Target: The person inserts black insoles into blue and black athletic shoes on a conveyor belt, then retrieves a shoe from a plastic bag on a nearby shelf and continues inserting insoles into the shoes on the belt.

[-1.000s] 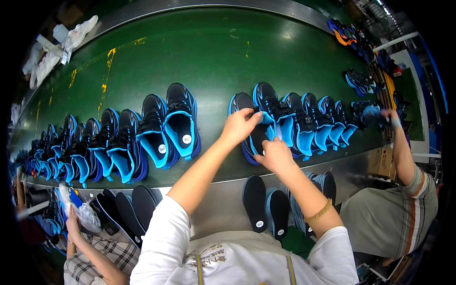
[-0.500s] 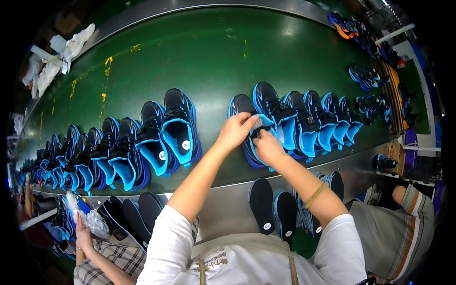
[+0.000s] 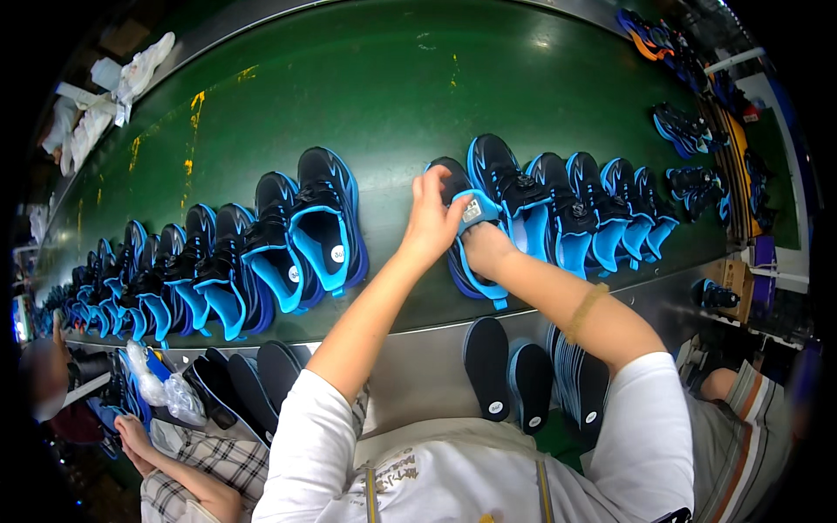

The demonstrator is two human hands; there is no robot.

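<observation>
Left hand (image 3: 429, 222), fingers pinching the tongue (image 3: 482, 205) of a shoe (image 3: 462, 272); right hand (image 3: 488, 247) inside it, finger state indiscernible. Near: insoles (image 3: 486, 366).

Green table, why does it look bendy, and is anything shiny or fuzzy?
Head view: the fisheye lens bends the edges of the green table; head view: pale glare shows near its far edge; head view: far-left blue shoes are too small and fuzzy to tell apart.

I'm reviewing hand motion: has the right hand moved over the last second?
Yes: the right hand has moved forward and left, deeper into the black-and-blue sneaker, judged against the neighbouring sneaker just right of it.
</observation>
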